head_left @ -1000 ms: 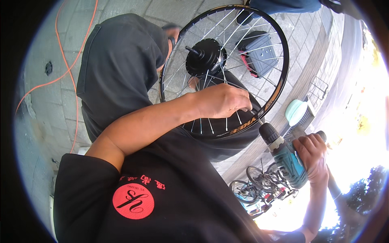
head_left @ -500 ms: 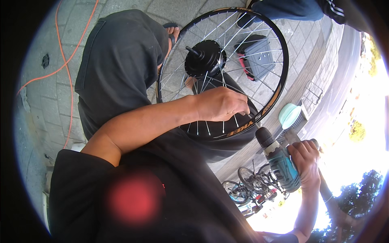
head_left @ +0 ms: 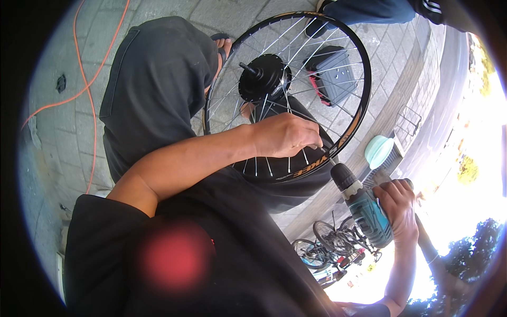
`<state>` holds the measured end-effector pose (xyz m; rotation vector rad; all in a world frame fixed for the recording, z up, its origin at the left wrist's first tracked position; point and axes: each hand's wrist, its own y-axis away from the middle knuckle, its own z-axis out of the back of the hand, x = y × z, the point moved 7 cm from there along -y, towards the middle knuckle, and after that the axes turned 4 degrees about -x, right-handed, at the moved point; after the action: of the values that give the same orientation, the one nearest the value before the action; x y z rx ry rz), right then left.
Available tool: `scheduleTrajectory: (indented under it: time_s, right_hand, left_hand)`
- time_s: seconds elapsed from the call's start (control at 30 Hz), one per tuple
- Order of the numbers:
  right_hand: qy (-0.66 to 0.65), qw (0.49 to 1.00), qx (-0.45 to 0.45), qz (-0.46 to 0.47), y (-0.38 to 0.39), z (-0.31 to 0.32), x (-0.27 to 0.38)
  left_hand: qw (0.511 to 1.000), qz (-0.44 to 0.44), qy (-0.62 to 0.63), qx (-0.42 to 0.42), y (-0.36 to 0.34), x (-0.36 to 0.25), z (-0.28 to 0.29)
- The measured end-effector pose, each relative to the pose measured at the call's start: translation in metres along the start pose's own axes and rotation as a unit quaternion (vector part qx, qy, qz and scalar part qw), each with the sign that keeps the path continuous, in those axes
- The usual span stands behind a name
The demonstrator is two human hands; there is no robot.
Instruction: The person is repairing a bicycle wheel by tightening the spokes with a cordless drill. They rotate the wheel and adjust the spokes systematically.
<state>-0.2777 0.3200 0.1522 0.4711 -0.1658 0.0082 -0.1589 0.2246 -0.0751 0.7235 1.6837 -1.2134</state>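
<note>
A bicycle wheel (head_left: 364, 68) with a black and orange rim leans over my legs, its black hub motor (head_left: 262, 79) in the middle. Several spokes (head_left: 288, 164) end loose, short of the rim near me. My left hand (head_left: 289, 134) reaches across the wheel, its fingers pinched on a spoke just inside the rim. Those fingers partly hide the spoke's end. My right hand (head_left: 396, 206) grips a teal and black cordless drill (head_left: 368, 211). Its thin bit points at the outer side of the rim, opposite my left fingertips, and appears to touch it.
A grey toolbox (head_left: 338, 76) with red latches lies beyond the wheel, small parts on its lid. Another person's leg (head_left: 369, 10) is at the top. A pale green bowl (head_left: 379, 151) sits right of the rim. Orange cable (head_left: 91, 79) crosses the paving; parked bicycles (head_left: 332, 240) stand below.
The wheel has shifted slightly left in the picture, along with both hands and the drill. Both grips stay the same, and the drill bit remains at the rim.
</note>
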Motion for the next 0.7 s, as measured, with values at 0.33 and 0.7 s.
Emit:
scheduleTrajectory:
  time_s: [0.33, 0.7]
  right_hand:
    - [0.006, 1.0, -0.022, 0.003, -0.001, 0.008, 0.005]
    - [0.014, 0.997, -0.063, -0.043, 0.033, -0.006, 0.036]
  left_hand:
    - [0.996, -0.022, -0.06, -0.06, -0.017, -0.024, 0.026]
    - [0.966, 0.225, 0.121, 0.045, -0.037, 0.005, 0.004]
